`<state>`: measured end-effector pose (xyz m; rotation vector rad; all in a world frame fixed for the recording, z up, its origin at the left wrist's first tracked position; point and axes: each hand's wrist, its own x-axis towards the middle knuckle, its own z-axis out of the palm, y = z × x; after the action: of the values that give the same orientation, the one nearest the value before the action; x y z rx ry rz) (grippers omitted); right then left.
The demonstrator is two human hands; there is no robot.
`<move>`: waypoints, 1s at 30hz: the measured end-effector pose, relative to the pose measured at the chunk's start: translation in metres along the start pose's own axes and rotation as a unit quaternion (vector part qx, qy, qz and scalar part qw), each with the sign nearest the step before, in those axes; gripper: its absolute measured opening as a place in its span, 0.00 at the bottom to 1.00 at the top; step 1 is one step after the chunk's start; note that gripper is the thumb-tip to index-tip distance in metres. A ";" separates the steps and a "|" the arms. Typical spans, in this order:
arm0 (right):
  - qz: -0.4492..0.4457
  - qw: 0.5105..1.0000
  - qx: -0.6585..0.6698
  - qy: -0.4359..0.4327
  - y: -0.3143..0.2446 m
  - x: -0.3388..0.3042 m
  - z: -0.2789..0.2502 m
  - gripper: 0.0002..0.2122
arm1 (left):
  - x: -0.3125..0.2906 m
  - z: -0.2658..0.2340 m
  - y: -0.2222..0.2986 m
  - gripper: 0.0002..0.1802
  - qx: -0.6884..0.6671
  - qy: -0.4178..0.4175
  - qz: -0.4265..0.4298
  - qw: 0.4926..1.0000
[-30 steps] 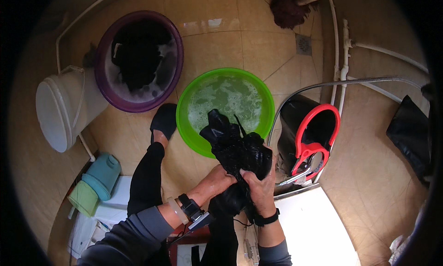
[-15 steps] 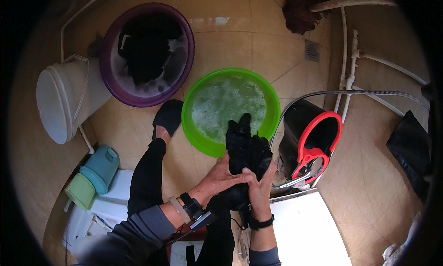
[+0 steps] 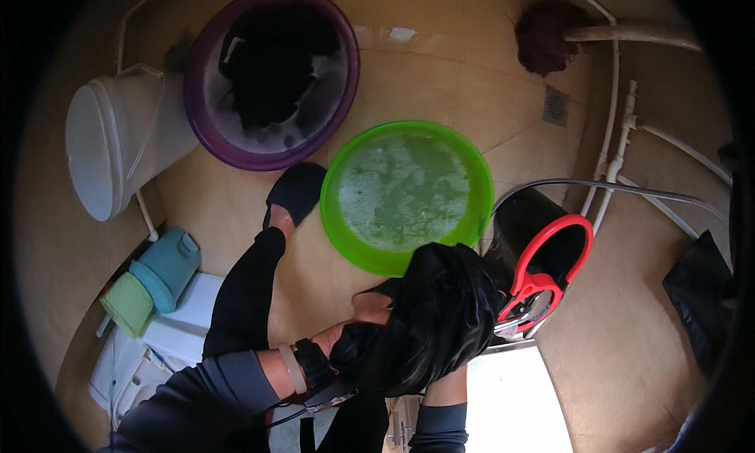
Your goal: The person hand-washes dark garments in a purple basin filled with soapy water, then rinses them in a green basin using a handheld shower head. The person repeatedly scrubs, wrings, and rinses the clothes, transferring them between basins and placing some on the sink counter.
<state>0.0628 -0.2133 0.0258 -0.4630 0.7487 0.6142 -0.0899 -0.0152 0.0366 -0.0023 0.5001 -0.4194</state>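
Note:
A bunched wet-looking black garment (image 3: 429, 319) hangs over both my hands, in front of the near rim of a green basin (image 3: 334, 244). My left hand (image 3: 333, 336) grips the garment's left side, its fingers buried in the folds. Underneath the right part of the cloth my right hand is covered; only my right wrist (image 3: 448, 388) shows, and the cloth is held up there. Cloudy, foamy water fills the green basin. Beyond it to the left, a purple basin (image 3: 193, 111) holds dark cloth in sudsy water.
Right of the green basin stands a black bucket (image 3: 515, 217) with a red handle (image 3: 586, 241), a metal shower hose (image 3: 566, 181) curving over it. At left are a white lidded bucket (image 3: 98, 150) and a teal pail (image 3: 167, 268). A mop head (image 3: 550, 36) lies far right.
The black garment has been drawn back from over the green basin toward me and spread out, now covering my hands. The whole view has shifted slightly.

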 end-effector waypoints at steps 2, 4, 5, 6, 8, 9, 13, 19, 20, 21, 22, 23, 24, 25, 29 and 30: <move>-0.043 0.987 -0.150 -0.047 -0.002 0.000 0.024 0.55 | -0.012 0.001 0.006 0.22 0.047 0.022 -0.023 0.998; -0.043 0.943 -0.329 -0.010 -0.009 -0.007 0.054 0.62 | -0.018 0.013 0.020 0.22 0.161 0.071 -0.054 0.983; -0.038 0.909 -0.416 0.007 -0.014 -0.015 0.071 0.62 | -0.019 0.021 0.026 0.21 0.142 0.065 -0.029 0.987; -0.023 0.865 -0.502 0.001 -0.020 -0.022 0.086 0.63 | -0.025 0.035 0.028 0.21 0.106 0.076 0.004 0.991; -0.027 0.742 -0.660 -0.114 -0.031 -0.021 0.106 0.34 | -0.014 0.045 0.032 0.22 0.066 0.086 -0.028 0.994; -0.011 0.673 -0.730 -0.118 -0.028 -0.025 0.112 0.32 | 0.000 0.042 0.033 0.22 0.062 0.083 -0.094 0.990; -0.076 0.553 -0.827 -0.069 -0.008 -0.025 0.118 0.19 | 0.031 0.030 0.017 0.12 0.146 0.201 -0.051 0.967; -0.158 0.492 -0.856 -0.029 0.024 -0.005 0.113 0.11 | 0.041 0.019 0.017 0.15 0.423 0.269 0.042 0.864; -0.161 0.480 -0.862 -0.015 0.026 -0.004 0.114 0.11 | 0.042 0.021 0.019 0.17 0.454 0.290 0.046 0.841; -0.164 0.466 -0.869 -0.006 0.029 -0.001 0.114 0.11 | 0.043 0.023 0.022 0.18 0.450 0.305 0.023 0.839; -0.167 0.454 -0.875 -0.005 0.031 0.000 0.115 0.10 | 0.045 0.025 0.023 0.19 0.434 0.320 0.028 0.842; -0.166 0.435 -0.885 -0.002 0.033 0.001 0.116 0.10 | 0.047 0.025 0.023 0.19 0.412 0.320 0.042 0.852; -0.162 0.424 -0.891 0.016 0.036 0.001 0.117 0.10 | 0.047 0.024 0.021 0.20 0.440 0.330 0.043 0.834; -0.159 0.413 -0.897 0.023 0.038 0.002 0.117 0.10 | 0.049 0.022 0.018 0.20 0.459 0.326 0.055 0.824; -0.144 0.387 -0.909 0.049 0.047 0.004 0.112 0.11 | 0.046 -0.002 -0.007 0.15 0.462 0.361 0.039 0.809; -0.151 0.385 -0.910 0.041 0.049 0.004 0.109 0.11 | 0.046 -0.011 -0.013 0.14 0.454 0.363 0.036 0.812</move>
<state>0.0856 -0.1116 0.0850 -2.6638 -0.3629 0.8528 -0.0633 -0.0440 0.0070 1.1486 1.0075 -0.5481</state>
